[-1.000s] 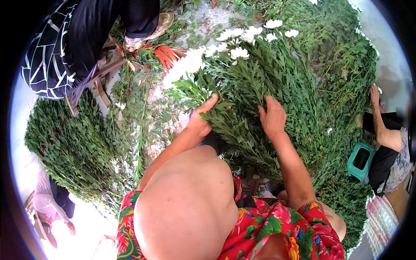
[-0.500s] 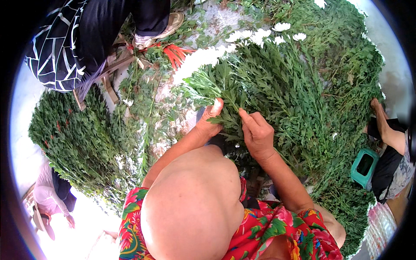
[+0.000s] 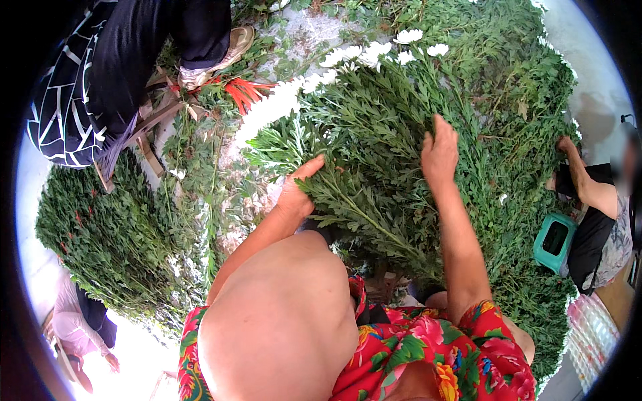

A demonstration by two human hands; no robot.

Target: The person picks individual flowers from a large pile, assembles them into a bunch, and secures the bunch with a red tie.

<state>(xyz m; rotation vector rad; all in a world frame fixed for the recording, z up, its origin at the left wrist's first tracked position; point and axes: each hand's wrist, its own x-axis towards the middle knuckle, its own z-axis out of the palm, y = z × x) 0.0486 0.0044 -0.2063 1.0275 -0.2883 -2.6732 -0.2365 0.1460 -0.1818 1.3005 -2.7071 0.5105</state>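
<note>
Covering the centre and right of the frame, a broad pile of leafy stems [image 3: 515, 194] lies loose; judged by its spread, a large share is left to gather. A second, smaller heap [image 3: 100, 230] occupies the left of the frame. Red bands [image 3: 78, 218] show among its leaves, so this portion may be finished; the view does not confirm it.

At the centre, a fan of stems [image 3: 381, 127] lies between the hands, white flower heads [image 3: 373, 53] along its upper edge. Its left part forms the bunch [image 3: 284, 144] in hand, judged partly gathered: no band is visible around it.

Left hand [image 3: 301, 190], centre of frame: gripping the bunch. The thumb lies against the leaves; the other fingers are hidden behind foliage.

Right hand [image 3: 441, 157], right of centre: thumb and forefinger parted, no stem visible between them. Whether the fingertips [image 3: 439, 120] touch the leaves beneath cannot be told. The bunch lies to their left, well apart.

Red strips [image 3: 244, 93], upper left of centre: loose, apart from both hands.
</note>
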